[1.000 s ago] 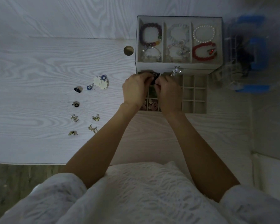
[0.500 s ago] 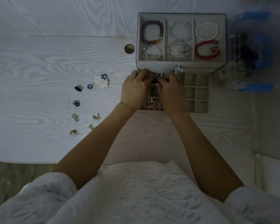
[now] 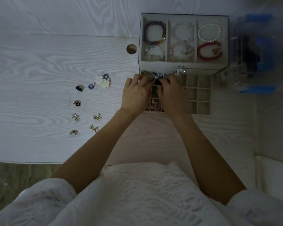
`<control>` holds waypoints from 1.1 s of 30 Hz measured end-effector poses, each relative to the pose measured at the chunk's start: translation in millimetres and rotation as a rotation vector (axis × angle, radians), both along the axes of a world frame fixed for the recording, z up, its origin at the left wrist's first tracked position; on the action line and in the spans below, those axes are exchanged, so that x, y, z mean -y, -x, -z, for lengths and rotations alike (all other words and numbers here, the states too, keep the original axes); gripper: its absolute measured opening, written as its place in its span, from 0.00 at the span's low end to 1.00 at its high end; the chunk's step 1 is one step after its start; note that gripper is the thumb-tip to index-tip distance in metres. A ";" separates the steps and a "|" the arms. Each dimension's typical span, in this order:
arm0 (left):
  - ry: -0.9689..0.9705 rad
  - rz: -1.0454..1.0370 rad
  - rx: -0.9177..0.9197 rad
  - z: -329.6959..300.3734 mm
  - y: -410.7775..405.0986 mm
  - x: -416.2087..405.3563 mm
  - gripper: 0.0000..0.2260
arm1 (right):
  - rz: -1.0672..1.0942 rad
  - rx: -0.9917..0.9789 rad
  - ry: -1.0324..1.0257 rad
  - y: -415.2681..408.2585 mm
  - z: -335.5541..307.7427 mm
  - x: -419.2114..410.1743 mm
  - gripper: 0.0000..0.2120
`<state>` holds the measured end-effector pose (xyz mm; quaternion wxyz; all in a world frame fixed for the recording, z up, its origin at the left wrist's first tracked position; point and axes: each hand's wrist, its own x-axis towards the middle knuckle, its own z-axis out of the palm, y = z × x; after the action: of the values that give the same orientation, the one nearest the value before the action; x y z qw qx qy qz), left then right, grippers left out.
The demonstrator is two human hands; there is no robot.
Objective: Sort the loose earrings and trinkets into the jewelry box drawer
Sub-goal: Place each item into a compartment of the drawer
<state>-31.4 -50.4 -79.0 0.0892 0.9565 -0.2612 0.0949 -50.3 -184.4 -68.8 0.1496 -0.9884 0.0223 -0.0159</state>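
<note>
Both hands have crept forward since a second ago, deeper over the pulled-out drawer, toward the box front. Left hand and right hand meet fingertip to fingertip, and between them sits a small dark trinket, pinched from both sides, over the drawer's back left cells. What it is exactly, too dim to say. Just behind it lies a blue-and-white patterned piece in a cell. Hands cover most of the drawer's left half; something pinkish peeks out beneath the wrists, hard to make out.

Drawer is a grid of square, pale, fabric-lined cells, the right-hand ones showing bare. A clear faceted knob sits on the jewelry box front. Up top, three long compartments hold beaded bracelets: purple, pale, pearl-white, red among them.

On the white wood-grain table, to the left, loose earrings wait: cream flower-shaped ones with blue rings, two dark round pieces, four small gold-toned ones. A round brassy hole cover sits beside the box. Off right, a blurred clear-and-blue container, cut by the edge.
</note>
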 end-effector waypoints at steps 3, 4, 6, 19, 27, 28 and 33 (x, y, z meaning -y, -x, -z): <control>-0.006 0.008 -0.039 -2.9 2.5 -0.7 0.14 | 0.006 0.027 -0.041 4.7 -6.6 0.9 0.11; 0.009 0.006 -0.054 -4.8 3.2 -2.1 0.14 | 0.008 0.027 -0.063 6.7 -9.6 1.8 0.12; 0.083 -0.002 -0.094 -11.7 6.0 -8.5 0.12 | -0.003 0.021 -0.120 10.7 -16.6 3.7 0.13; 0.480 -0.497 -0.304 -20.6 37.3 -128.9 0.10 | -0.367 0.031 -0.200 12.8 -37.9 -62.4 0.09; 0.249 -0.385 -0.399 -2.1 -33.4 -140.6 0.18 | -0.321 -0.183 -0.123 -58.1 -1.7 -137.3 0.20; 0.242 -0.397 -0.426 -0.3 -35.8 -140.9 0.17 | -0.309 -0.204 -0.119 -62.0 2.1 -141.3 0.19; 0.287 -0.421 -0.469 1.3 -34.1 -138.8 0.11 | -0.263 -0.208 -0.101 -61.4 7.3 -139.6 0.12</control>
<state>2.7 88.4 -80.3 0.2590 0.9628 -0.0144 -0.0756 11.1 -44.8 -76.0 0.1968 -0.9703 -0.0908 0.1075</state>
